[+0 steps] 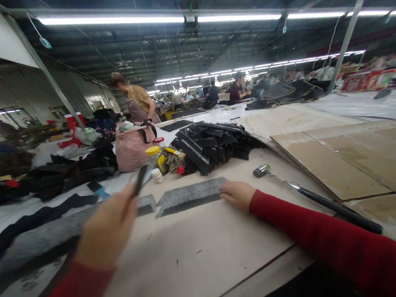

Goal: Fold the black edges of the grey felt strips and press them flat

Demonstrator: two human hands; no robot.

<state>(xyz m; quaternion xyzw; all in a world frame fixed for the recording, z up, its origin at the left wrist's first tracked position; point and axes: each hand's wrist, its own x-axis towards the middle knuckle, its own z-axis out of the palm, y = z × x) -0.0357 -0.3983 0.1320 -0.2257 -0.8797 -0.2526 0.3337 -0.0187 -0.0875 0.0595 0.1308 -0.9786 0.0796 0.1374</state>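
Note:
My left hand (106,226), blurred by motion, is closed around a tool with a dark handle (140,179); its kind is not clear. The fingers of my right hand (236,194) are drawn together on the right end of a grey-and-black fabric piece (191,195), which lies flat on the pale board (206,253). Left of that piece, a similar fabric piece (146,204) is partly behind my left hand. A mallet (300,190) with a long black handle rests to the right of my right hand.
A heap of black fabric pieces (214,142) lies beyond the board's middle. Near it stand a yellow-lidded jar (154,157), a small white bottle (157,176) and a pink bag (132,149). Cardboard (352,154) covers the right side. A person in an apron (139,102) stands across the table.

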